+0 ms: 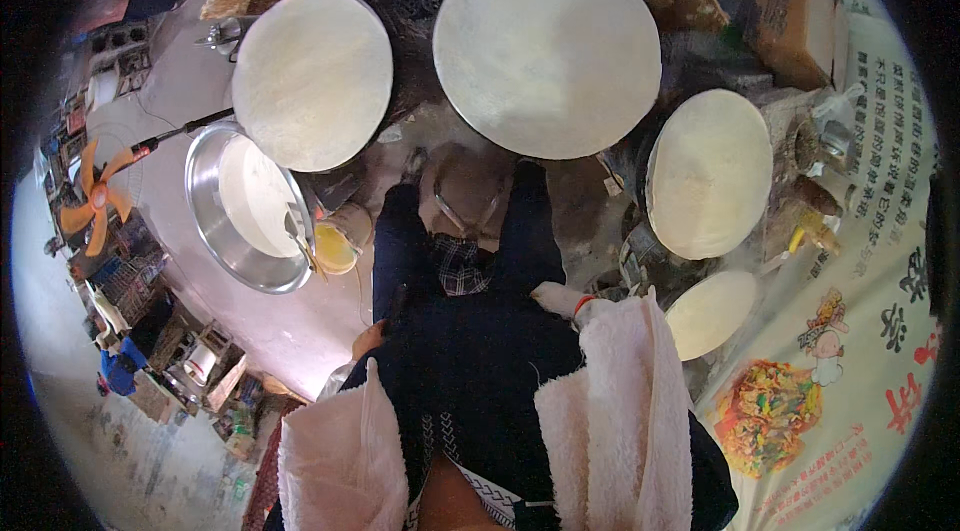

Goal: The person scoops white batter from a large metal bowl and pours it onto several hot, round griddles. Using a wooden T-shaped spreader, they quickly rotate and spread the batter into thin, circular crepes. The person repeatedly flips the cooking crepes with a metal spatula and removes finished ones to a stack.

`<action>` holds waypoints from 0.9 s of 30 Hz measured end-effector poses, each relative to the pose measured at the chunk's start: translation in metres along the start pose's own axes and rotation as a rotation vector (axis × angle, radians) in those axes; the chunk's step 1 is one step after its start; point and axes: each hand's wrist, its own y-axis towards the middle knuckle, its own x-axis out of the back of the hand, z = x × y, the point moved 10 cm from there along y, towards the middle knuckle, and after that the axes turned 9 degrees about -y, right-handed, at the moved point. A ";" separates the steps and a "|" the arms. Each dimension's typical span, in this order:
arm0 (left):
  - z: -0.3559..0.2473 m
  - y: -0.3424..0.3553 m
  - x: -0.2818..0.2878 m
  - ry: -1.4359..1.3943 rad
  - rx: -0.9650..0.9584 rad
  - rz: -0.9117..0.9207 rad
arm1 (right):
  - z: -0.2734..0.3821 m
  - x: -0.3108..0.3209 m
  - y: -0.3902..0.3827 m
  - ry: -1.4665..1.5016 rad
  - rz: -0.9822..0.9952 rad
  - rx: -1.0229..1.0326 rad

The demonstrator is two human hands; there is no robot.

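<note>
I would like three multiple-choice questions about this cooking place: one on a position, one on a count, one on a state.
1. Where is the steel basin of white batter?
A. On the person's left, below the left griddle
B. On the far right, on the printed sheet
C. On top of the middle griddle

2. How many round pale crepes are seen?
A. Two
B. Four
C. Six

3. What is the right hand doing?
A. Resting at the knee, holding nothing visible
B. Lifting a crepe
C. Gripping the ladle

Answers: 1 A, the basin sits under the left griddle. 2 B, three lie on griddles and a smaller one lies lower right. 3 A, nothing shows in it.
</note>
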 end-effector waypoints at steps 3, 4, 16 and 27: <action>0.021 0.026 -0.040 0.014 -0.095 0.064 | -0.031 -0.024 0.017 -0.004 -0.012 0.036; 0.035 0.049 -0.036 0.052 -0.147 0.061 | -0.034 -0.038 0.019 0.026 -0.051 0.051; -0.027 0.169 -0.001 0.428 -0.318 -0.316 | -0.060 -0.081 0.091 -0.013 -0.417 0.095; -0.194 0.065 0.002 0.448 -0.999 -0.329 | -0.078 -0.167 0.021 0.355 -0.577 -0.178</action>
